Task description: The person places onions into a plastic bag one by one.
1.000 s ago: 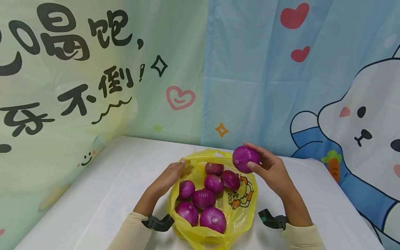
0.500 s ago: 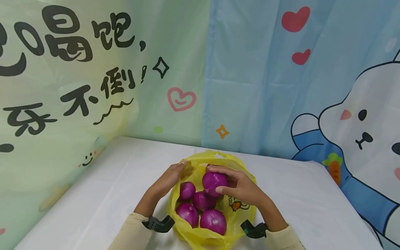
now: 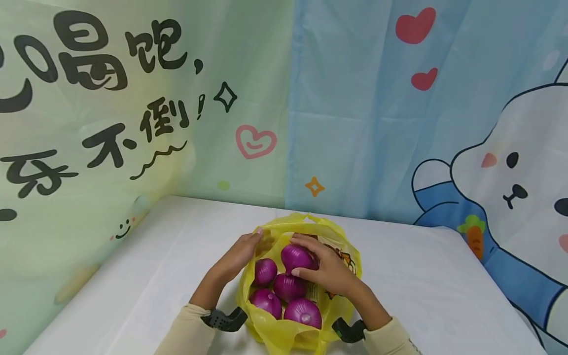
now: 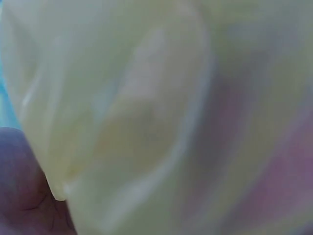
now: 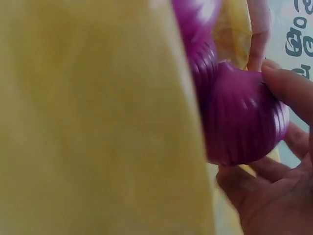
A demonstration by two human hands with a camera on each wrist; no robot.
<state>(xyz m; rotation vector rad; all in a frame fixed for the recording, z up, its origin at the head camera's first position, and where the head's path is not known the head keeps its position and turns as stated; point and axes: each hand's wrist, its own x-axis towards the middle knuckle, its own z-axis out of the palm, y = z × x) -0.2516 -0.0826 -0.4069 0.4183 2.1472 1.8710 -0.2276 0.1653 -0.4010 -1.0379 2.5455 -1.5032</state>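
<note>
A yellow plastic bag (image 3: pixel 346 315) with its mouth spread wide holds several purple-red onions, among them an onion (image 3: pixel 303 312) near its front. My left hand (image 3: pixel 235 257) grips the bag's left rim; in the left wrist view the thin plastic (image 4: pixel 146 98) covers most of the picture. Inside the bag, my right hand (image 3: pixel 328 266) holds an onion (image 3: pixel 296 258) above the others, its stem end pointing down and left. The right wrist view shows thumb and fingers curled around that onion (image 5: pixel 244 117), which touches another onion (image 5: pixel 203 68). Onions at the back are hidden behind my right hand.
The bag stands on a white-covered table (image 3: pixel 186 231). Behind it hangs a printed cloth backdrop (image 3: pixel 337 118) with lettering, hearts and a cartoon bear. A dark camera band sits on each wrist, the right one (image 3: pixel 349 330) close to the bag's front rim.
My right hand has brought the onion from above the bag's right back rim down and left into the bag. In the last half second it moved slightly further left. My left hand stayed on the rim.
</note>
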